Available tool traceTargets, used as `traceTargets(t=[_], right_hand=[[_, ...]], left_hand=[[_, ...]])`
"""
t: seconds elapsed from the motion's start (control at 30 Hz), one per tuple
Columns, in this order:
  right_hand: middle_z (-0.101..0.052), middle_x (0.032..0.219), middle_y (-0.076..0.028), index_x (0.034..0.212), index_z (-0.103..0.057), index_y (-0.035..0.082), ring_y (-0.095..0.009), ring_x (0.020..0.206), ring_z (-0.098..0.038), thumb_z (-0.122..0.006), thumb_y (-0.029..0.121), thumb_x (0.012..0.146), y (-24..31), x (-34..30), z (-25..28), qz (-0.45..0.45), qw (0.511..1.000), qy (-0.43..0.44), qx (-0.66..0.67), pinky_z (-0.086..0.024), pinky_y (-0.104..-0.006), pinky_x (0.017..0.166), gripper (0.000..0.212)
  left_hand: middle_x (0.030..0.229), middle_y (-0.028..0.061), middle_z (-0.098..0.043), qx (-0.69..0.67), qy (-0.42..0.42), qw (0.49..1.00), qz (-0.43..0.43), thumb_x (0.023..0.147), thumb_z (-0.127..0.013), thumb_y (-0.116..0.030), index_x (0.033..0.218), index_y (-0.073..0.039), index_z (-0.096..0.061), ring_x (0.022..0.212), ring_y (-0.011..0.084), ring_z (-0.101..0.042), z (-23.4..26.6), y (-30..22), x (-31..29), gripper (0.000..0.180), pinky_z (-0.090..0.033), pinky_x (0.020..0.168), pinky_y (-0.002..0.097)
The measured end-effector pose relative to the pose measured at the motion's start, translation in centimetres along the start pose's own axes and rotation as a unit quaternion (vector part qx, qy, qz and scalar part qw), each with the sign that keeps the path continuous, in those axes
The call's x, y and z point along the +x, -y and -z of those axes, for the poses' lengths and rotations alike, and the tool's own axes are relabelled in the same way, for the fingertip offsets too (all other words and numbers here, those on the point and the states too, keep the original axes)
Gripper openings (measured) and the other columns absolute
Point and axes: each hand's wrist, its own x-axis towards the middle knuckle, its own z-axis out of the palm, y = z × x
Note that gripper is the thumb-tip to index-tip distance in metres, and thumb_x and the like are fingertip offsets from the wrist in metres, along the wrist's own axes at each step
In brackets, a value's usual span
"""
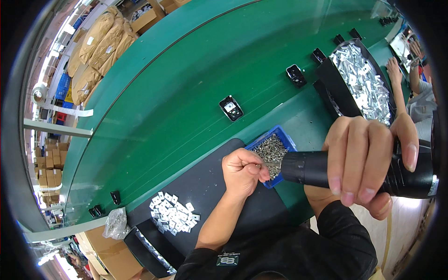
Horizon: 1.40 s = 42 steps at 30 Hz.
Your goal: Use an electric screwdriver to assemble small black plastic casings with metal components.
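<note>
Right hand [359, 161]'s wrapped round a black power screwdriver [308, 168], right of frame; left hand [241, 171]'s pinched up by its bit [272, 164], can't tell on what. Looks hefty, stiff, maybe slick, so I'd grip its fat middle.

right hand [359, 158] gripping a black cylindrical tool [305, 167], left hand [240, 171] curled near its tip [273, 164], blue tray [286, 137] of small metal parts [270, 148]

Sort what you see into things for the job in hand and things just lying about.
Likely for the job:
black power driver, in the right hand
small metal screws in the blue tray, by the left hand
silver plates, piled near the left forearm

Apparently just lying about:
brown wrapped bundles
stacked cardboard boxes
white roll
</note>
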Motion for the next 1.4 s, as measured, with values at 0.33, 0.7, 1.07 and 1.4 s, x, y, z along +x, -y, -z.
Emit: traceTargets(t=[0.33, 0.7, 1.07, 1.4], right_hand=[[-0.063, 0.068, -0.003, 0.108, -0.039, 0.009, -0.013, 0.055, -0.064, -0.073, 0.006, 0.074, -0.7, -0.3, -1.1, -0.024, 0.998, -0.024, 0.051, -0.055, -0.0238, 0.052, 0.049], [-0.063, 0.072, -0.003, 0.107, -0.039, 0.011, -0.013, 0.055, -0.063, -0.072, 0.007, 0.074, -0.4, -0.6, -1.7, -0.019, 0.999, -0.026, -0.016, -0.055, -0.0238, 0.053, 0.046], [-0.066, 0.073, -0.003, 0.127, -0.037, 0.005, -0.017, 0.057, -0.064, -0.076, 0.026, 0.076, -3.8, 0.5, -2.0, -0.023, 0.985, 0.158, -0.066, -0.052, -0.0239, 0.052, 0.068], [-0.049, 0.07, 0.001, 0.13, -0.029, 0.005, -0.01, 0.056, -0.048, -0.067, 0.043, 0.082, -6.3, -1.5, -3.2, -0.063, 0.995, -0.07, -0.044, -0.04, -0.0248, 0.056, 0.071]], left_hand=[[0.06, 0.0123, -0.057, -0.025, -0.01, 1.0, -0.016, 0.078, -0.069, -0.039, 0.073, 0.003, -0.055, 0.046, 0.0162, -0.057, -1.0, -0.6, -0.2, 0.044, -0.044, 0.038, 0.0234], [0.057, 0.0055, -0.052, -0.078, -0.099, 0.988, 0.089, 0.09, -0.056, -0.037, 0.074, -0.003, -0.05, 0.042, 0.0106, -0.048, -3.0, -1.3, -0.6, 0.038, -0.037, 0.037, 0.0211], [0.057, -0.0026, -0.043, -0.136, -0.192, 0.947, 0.22, 0.094, -0.051, -0.037, 0.074, -0.01, -0.046, 0.042, 0.0036, -0.039, -2.8, -1.0, -0.1, 0.033, -0.031, 0.036, 0.0175], [0.06, -0.0001, -0.048, -0.033, -0.2, 0.968, 0.146, 0.095, -0.051, -0.03, 0.071, -0.008, -0.048, 0.047, 0.0051, -0.041, -1.5, -2.2, 1.1, 0.033, -0.035, 0.039, 0.02]])
